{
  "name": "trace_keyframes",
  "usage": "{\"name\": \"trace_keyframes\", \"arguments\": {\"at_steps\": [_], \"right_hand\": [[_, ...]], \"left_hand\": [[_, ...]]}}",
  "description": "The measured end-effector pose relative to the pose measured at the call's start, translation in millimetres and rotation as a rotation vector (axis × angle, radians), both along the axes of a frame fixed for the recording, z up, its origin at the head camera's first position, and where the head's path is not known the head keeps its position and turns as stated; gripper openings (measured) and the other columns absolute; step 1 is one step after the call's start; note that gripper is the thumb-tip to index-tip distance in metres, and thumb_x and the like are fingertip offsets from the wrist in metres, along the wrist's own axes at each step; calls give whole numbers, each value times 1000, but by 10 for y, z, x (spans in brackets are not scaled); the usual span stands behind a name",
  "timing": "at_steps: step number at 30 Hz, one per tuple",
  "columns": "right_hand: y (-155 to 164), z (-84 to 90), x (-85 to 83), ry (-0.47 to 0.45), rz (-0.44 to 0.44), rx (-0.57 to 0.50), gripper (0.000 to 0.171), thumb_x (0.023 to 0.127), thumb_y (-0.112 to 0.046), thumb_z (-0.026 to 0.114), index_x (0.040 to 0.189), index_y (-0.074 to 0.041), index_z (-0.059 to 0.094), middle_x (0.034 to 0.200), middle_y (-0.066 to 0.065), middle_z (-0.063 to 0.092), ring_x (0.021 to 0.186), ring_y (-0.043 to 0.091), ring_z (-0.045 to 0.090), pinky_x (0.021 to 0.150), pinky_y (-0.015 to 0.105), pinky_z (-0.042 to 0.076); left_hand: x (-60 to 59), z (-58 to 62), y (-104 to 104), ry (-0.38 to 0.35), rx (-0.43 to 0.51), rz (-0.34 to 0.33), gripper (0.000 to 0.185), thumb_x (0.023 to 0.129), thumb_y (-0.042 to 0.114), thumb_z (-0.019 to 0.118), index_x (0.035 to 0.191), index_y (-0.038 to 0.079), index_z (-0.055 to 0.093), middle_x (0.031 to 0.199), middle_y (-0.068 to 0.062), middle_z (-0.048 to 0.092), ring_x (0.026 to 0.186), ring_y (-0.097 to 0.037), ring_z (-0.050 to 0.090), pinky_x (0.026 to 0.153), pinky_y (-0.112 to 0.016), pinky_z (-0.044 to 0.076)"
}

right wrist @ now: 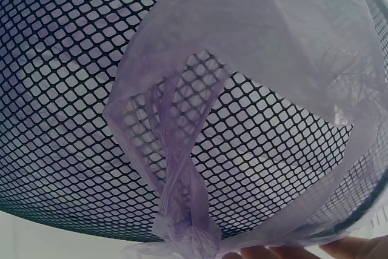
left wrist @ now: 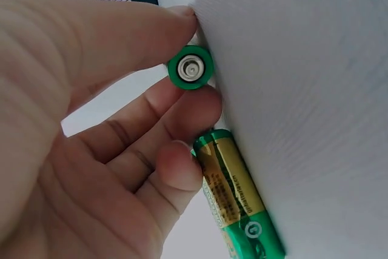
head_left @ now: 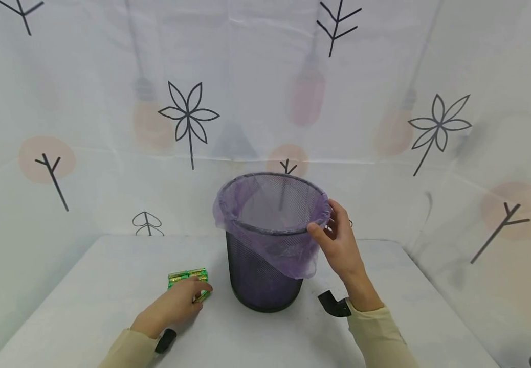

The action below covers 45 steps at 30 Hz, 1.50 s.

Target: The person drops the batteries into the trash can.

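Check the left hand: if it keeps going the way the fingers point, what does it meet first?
The left hand already pinches one battery; straight on lie the other green batteries on the table, likely first. Depth beyond is unclear.

The bin is black metal mesh, matt. Its liner is thin purple plastic film, half transparent and wrinkled. The batteries have glossy green-gold wrapping. The table looks white, smooth, matt.

Bin: black mesh. Bag: translucent purple. Batteries: green and gold, with green ends and a silver tip. Table: white. Backdrop: white, with black line-drawn leaves and twigs over pale pink spots. Sleeves: cream.
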State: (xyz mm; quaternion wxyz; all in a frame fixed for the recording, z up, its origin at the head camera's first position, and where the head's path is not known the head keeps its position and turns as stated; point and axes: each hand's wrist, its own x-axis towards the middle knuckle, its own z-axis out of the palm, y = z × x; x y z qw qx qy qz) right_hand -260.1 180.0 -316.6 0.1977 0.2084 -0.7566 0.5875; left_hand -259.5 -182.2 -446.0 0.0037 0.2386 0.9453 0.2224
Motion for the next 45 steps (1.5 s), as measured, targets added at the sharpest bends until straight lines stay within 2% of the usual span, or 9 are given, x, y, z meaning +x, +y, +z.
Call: {"name": "trace_keyframes", "arguments": {"at_steps": [11,22,28,32,35,39,45], "right_hand": [[-2,-2,-3,2,6,-14,75,90,-20,63,149,-9,18,143,18,35,129,32,40,105,53,30],[-1,-6,-8,3,12,-27,74,90,-19,63,149,-10,18,143,17,35,130,31,39,106,52,30],[-2,-2,1,-2,6,-18,74,91,-20,62,150,-10,18,144,16,34,130,31,38,106,52,29],[-10,-1,4,-8,-3,-21,74,90,-20,63,149,-11,19,143,16,36,129,30,40,104,50,32],[-22,1,2,-16,-1,-30,74,90,-19,63,150,-12,19,142,15,36,127,28,41,102,42,36],[-27,3,-7,-18,-9,-22,74,90,-18,63,150,-15,20,140,15,38,124,27,44,97,31,39],[-19,5,-14,-12,-32,-5,70,92,-21,61,150,-15,22,139,13,40,123,26,45,95,31,39]], "left_hand": [[-17,1,5,-2,1,-9,28,80,2,68,106,12,67,85,8,55,76,-10,49,68,-33,46],[-40,11,-24,-11,41,-22,30,79,-1,64,106,11,67,85,8,58,76,-10,52,68,-33,46],[-41,60,-63,28,93,-42,32,79,-2,64,109,6,66,88,5,61,77,-10,54,67,-30,47],[-26,123,-111,-8,162,-75,28,84,1,65,111,6,65,86,4,59,70,-8,51,59,-26,46],[8,204,-157,-31,223,-107,28,85,3,67,112,8,64,85,3,58,65,-6,49,55,-24,45],[64,343,-169,-16,272,-130,30,84,4,68,112,14,63,85,2,59,66,-5,50,57,-24,45],[158,497,-93,-18,308,-167,30,85,4,67,113,17,63,85,5,59,68,-6,52,59,-24,46]]}}
